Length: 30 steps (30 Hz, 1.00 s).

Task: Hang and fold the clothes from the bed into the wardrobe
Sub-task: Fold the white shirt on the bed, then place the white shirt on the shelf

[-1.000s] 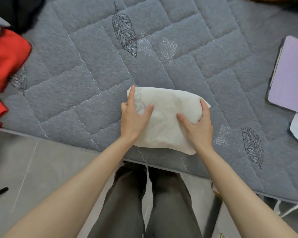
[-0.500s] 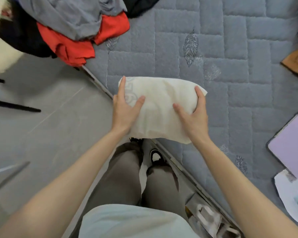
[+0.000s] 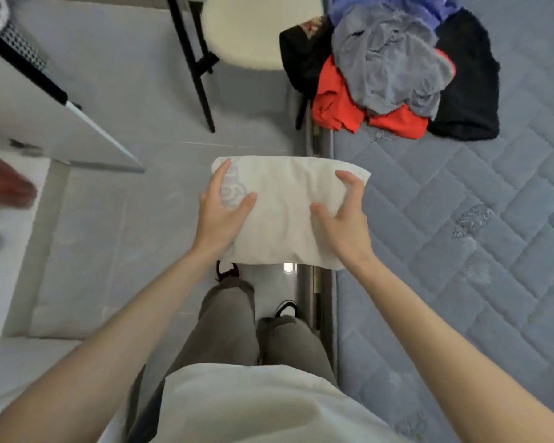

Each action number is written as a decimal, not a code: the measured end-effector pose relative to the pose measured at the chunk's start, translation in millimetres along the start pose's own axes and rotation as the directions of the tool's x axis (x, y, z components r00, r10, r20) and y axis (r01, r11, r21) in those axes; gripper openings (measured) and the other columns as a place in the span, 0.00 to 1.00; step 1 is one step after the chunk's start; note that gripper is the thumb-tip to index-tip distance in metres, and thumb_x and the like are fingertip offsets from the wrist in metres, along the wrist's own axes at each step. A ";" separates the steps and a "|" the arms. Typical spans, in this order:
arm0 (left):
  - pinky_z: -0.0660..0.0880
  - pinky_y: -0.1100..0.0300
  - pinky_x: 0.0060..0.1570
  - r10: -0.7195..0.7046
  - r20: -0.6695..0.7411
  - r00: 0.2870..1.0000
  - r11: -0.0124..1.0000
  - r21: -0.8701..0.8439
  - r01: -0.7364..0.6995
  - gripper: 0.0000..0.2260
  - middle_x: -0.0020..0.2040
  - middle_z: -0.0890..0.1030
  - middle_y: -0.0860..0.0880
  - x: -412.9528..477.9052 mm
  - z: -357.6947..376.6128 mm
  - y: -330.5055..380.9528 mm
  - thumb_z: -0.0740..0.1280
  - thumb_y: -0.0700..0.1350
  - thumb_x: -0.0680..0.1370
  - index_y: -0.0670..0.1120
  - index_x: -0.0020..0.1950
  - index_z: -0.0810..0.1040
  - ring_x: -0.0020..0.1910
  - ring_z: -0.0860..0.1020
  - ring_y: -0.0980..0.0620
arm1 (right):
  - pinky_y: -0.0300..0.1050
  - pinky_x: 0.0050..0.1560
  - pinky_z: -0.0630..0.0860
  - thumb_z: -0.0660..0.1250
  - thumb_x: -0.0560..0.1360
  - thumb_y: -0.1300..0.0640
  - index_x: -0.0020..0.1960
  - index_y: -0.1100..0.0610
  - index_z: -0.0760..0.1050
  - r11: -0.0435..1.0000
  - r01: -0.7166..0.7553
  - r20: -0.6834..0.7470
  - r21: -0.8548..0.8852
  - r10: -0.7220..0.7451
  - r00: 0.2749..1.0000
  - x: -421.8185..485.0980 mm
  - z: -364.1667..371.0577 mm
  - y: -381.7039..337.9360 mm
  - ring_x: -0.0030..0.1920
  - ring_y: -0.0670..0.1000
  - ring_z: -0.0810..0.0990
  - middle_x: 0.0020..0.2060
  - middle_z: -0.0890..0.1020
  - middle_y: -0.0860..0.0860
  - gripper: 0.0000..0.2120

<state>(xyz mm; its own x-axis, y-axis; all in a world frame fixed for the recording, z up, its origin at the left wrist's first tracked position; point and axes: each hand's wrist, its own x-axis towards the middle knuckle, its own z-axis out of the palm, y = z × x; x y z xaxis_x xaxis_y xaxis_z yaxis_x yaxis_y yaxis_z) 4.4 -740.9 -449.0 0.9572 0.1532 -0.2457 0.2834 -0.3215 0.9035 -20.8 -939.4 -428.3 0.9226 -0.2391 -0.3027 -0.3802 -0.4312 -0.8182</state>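
A folded cream garment [image 3: 285,212] with a faint printed pattern is held out in front of me, over the floor beside the bed. My left hand [image 3: 224,212] grips its left end, thumb on top. My right hand [image 3: 343,219] grips its right end, thumb on top. A heap of clothes lies on the bed's far corner: a grey garment [image 3: 390,62] on top, a red one [image 3: 339,103] under it, black ones [image 3: 467,91] beside it. The grey quilted bed [image 3: 461,251] fills the right side. A white wardrobe door [image 3: 45,123] stands at the left.
A cream-seated chair [image 3: 253,33] with black legs stands on the grey tiled floor [image 3: 141,219] ahead. The bed's metal frame edge [image 3: 314,282] runs beside my legs. A blurred red shape [image 3: 7,183] shows at the far left inside the wardrobe area.
I have turned left, away from the bed. The folded cream garment has left the mattress and now hangs over the floor between both hands. The wardrobe door has come into view.
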 end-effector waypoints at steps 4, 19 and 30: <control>0.60 0.79 0.55 -0.038 -0.210 0.977 0.998 -0.060 0.026 0.29 0.68 0.67 0.55 -16.3 -89.7 1.4 0.71 0.47 0.74 0.59 0.72 0.64 0.60 0.67 0.67 | 0.40 0.37 0.69 0.63 0.74 0.54 0.68 0.42 0.57 0.986 0.160 0.173 -0.049 -0.149 0.974 -5.1 52.1 -68.0 0.34 0.41 0.74 0.36 0.73 0.40 0.26; 0.61 0.62 0.65 -0.031 -0.756 0.654 0.998 -0.057 -0.018 0.29 0.72 0.66 0.50 -35.0 -454.0 48.6 0.69 0.47 0.77 0.53 0.74 0.61 0.70 0.64 0.52 | 0.42 0.41 0.68 0.63 0.75 0.54 0.71 0.43 0.57 0.756 0.634 0.559 0.162 -0.600 0.572 -61.3 299.6 -389.8 0.38 0.44 0.71 0.41 0.69 0.41 0.27; 0.66 0.46 0.69 0.234 -0.881 0.411 0.971 0.189 -0.148 0.29 0.72 0.67 0.51 -29.3 -670.5 167.4 0.68 0.51 0.77 0.54 0.75 0.60 0.70 0.65 0.49 | 0.39 0.53 0.66 0.66 0.74 0.55 0.67 0.43 0.63 0.443 0.753 0.408 0.487 -0.877 0.253 -101.6 378.6 -637.2 0.55 0.45 0.71 0.55 0.70 0.34 0.25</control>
<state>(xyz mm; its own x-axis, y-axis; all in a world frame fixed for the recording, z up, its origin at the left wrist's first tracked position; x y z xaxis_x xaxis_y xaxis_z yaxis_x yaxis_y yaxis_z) -16.0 -172.7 -55.1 0.4072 0.8113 0.4196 0.1452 -0.5110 0.8472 152.4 -310.9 -61.2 0.5933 0.6726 0.4422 0.5580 0.0523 -0.8282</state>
